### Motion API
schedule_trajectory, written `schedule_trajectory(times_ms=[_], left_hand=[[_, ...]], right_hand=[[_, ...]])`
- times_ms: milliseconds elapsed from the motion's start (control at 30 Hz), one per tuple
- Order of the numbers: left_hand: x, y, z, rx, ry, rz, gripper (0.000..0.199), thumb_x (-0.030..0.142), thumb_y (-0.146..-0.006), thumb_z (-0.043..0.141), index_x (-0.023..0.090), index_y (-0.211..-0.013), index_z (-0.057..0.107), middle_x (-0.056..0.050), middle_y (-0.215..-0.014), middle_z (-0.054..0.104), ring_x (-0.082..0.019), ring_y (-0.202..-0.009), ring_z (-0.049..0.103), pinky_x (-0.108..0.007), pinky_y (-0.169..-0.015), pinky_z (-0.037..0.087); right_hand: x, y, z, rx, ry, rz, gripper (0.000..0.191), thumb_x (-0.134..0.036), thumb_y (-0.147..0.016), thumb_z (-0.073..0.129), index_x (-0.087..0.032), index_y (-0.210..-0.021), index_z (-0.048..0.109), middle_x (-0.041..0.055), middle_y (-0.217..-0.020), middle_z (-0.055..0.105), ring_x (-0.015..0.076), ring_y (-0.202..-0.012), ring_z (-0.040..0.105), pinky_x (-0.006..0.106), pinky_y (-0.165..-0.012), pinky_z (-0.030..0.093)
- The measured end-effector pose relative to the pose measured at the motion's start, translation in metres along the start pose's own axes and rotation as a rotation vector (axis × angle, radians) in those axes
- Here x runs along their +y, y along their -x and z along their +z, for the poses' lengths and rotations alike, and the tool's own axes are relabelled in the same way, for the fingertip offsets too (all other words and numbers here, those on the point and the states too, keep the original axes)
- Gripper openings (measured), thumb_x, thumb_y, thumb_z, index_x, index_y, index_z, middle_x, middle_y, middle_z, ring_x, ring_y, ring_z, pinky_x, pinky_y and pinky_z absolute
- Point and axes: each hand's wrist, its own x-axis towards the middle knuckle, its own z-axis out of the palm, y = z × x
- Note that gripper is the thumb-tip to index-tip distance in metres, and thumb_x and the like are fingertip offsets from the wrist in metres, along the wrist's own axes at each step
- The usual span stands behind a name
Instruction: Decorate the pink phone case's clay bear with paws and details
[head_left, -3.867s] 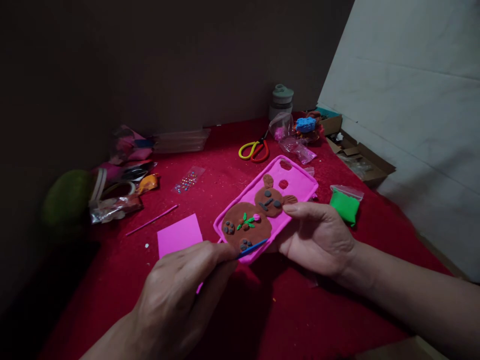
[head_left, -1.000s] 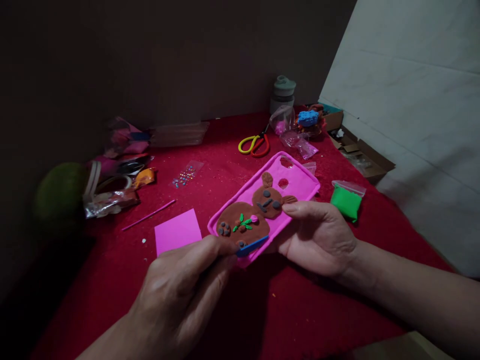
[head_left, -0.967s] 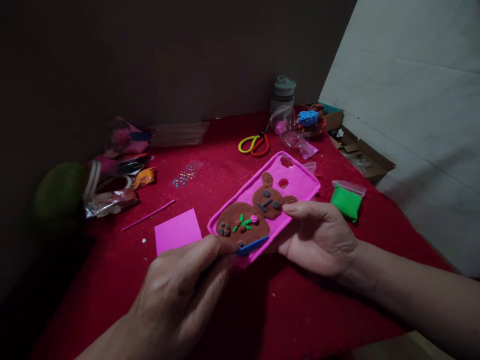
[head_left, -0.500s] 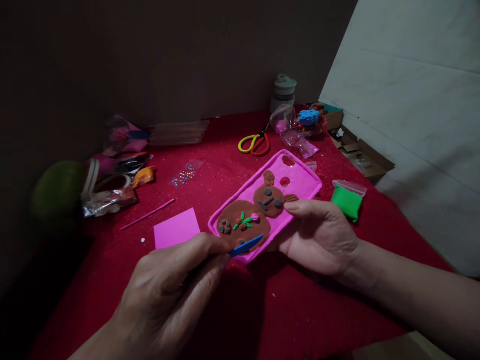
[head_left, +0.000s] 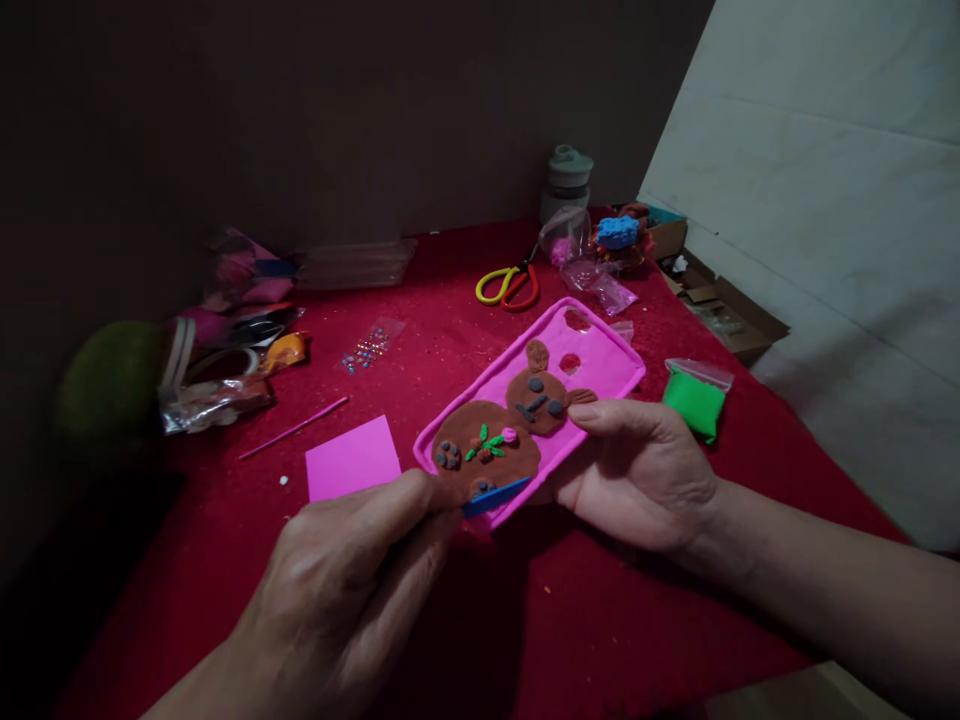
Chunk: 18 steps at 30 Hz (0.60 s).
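Note:
My right hand point(head_left: 637, 470) grips a pink phone case point(head_left: 596, 355) by its near right edge, thumb on top and fingers beneath. On the case lies a brown clay bear point(head_left: 472, 425) with dark eyes, a mouth and dotted paws. A small pink flower with green leaves point(head_left: 491, 440) sits on the bear's belly. Pinched in my left hand point(head_left: 360, 570) is a blue modelling knife point(head_left: 496, 495); its blade lies over the bear's lower edge, near the lower paw. My left fingers hide the tool's handle and the case's bottom corner.
Yellow-and-red-handled scissors point(head_left: 508, 288) lie behind the case. A pink sheet point(head_left: 352, 460) and a thin pink stick point(head_left: 294, 428) are at left. A bag of green clay point(head_left: 694, 400) lies at right. Bags, a bottle point(head_left: 568, 185) and a cardboard box point(head_left: 720, 305) stand farther back on the red cloth.
The blue knife's blade has shifted slightly down toward the case's near edge, lying flatter. More of the lower paw shows. My right hand holds the case almost still.

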Motion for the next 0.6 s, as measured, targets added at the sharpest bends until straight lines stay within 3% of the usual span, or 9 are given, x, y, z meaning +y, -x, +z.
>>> schedule_trajectory(times_ms=[600], left_hand=[[-0.0019, 0.0015, 0.0017, 0.011, 0.044, -0.066, 0.014, 0.024, -0.090, 0.052, 0.025, -0.094, 0.065, 0.004, -0.068, 0.067, -0.010, -0.051, 0.060, -0.017, -0.047, 0.044]], right_hand=[[0.0003, -0.0001, 0.0004, -0.013, -0.016, 0.004, 0.015, -0.016, -0.068, 0.060, -0.017, -0.080, 0.068, 0.0041, -0.077, 0.070, 0.0254, -0.093, 0.066, 0.047, -0.093, 0.050]])
